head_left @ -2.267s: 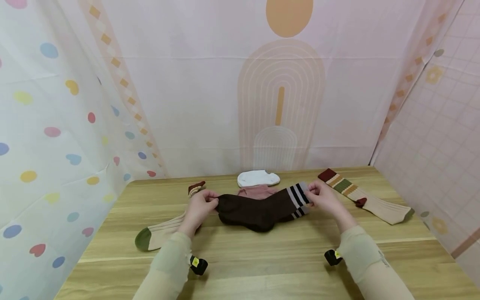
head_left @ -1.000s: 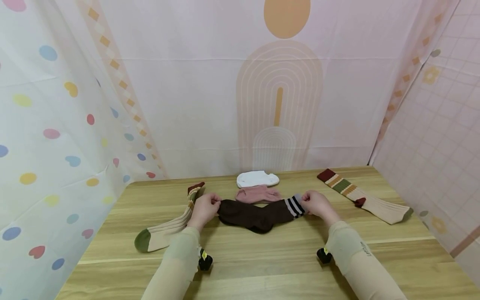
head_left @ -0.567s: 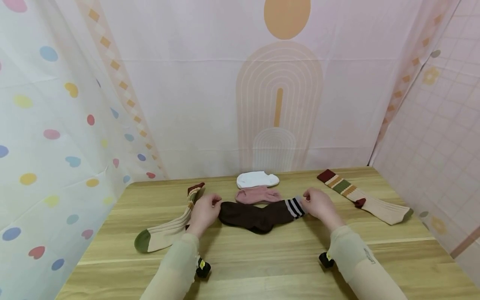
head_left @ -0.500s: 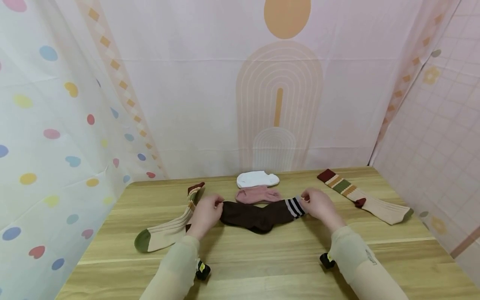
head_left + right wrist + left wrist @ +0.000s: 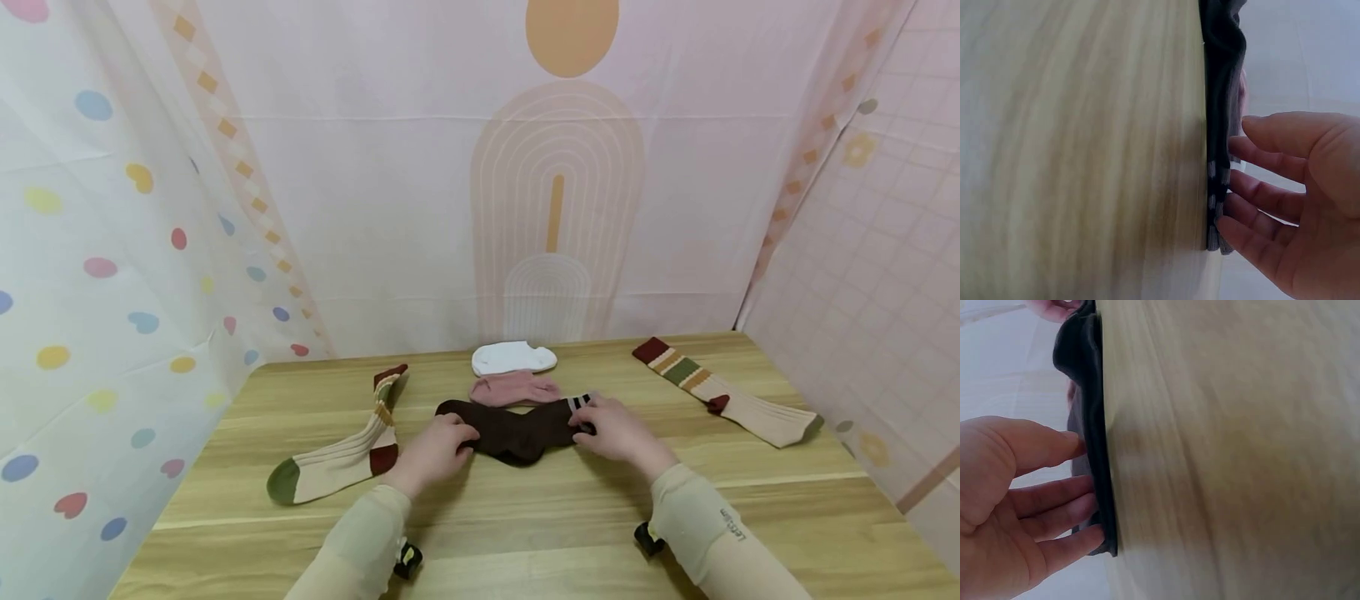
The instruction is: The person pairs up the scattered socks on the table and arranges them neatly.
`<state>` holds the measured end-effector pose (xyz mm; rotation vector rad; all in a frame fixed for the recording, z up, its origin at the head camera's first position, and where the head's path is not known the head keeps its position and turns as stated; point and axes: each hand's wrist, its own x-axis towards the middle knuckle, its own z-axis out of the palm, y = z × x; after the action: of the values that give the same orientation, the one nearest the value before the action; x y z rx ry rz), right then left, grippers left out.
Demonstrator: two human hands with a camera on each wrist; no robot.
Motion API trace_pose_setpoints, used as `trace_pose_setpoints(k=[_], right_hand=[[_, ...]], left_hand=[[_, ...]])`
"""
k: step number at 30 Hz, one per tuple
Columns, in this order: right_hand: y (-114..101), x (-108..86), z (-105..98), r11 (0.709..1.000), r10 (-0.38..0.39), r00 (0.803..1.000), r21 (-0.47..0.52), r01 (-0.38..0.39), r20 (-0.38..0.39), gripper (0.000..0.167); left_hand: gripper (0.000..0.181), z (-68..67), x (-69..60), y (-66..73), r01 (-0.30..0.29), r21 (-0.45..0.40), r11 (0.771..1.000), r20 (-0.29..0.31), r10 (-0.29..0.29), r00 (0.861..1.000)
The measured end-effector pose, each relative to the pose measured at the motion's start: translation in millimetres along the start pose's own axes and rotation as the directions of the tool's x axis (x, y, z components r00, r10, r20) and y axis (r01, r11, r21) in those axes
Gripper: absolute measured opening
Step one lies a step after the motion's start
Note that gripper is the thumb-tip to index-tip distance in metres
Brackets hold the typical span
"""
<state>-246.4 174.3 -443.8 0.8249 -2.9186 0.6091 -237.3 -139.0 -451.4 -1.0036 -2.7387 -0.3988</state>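
Observation:
A pair of dark brown socks (image 5: 517, 433), one on top of the other, lies flat at the middle of the table, with grey and black stripes at the cuffs. On the toe end rest the fingertips of my left hand (image 5: 438, 450); its fingers are spread and fairly straight in the left wrist view. My right hand (image 5: 618, 429) covers part of the striped cuffs, its fingertips touching them. In the right wrist view both sock layers (image 5: 1216, 119) show edge-on beside its loosely extended fingers. Neither hand pinches the fabric.
Just behind the brown socks lie a pink sock (image 5: 513, 387) and a white ankle sock (image 5: 513, 357). A cream sock with green toe (image 5: 337, 467) is bent at the left; another cream striped sock (image 5: 742, 408) lies at the right. Patterned curtains (image 5: 375, 208) surround the wooden table (image 5: 525, 533).
The brown socks were held by both ends and laid down in front of the pink sock. Both hands have since let go of the ends and moved inward onto the fabric.

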Motion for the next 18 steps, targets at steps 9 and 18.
trace_pose_setpoints(k=[9, 18], right_hand=[[-1.5, 2.3, -1.2, 0.998, 0.067, 0.997, -0.023, -0.067, 0.039, 0.015], [3.0, 1.0, 1.7, 0.998, 0.067, 0.996, -0.006, -0.067, 0.059, 0.021]], left_hand=[[0.013, 3.3, 0.6, -4.0, -0.006, -0.026, 1.0, -0.007, 0.006, 1.0], [0.018, 3.2, 0.0, -6.7, 0.036, -0.084, 0.996, 0.006, -0.035, 0.999]])
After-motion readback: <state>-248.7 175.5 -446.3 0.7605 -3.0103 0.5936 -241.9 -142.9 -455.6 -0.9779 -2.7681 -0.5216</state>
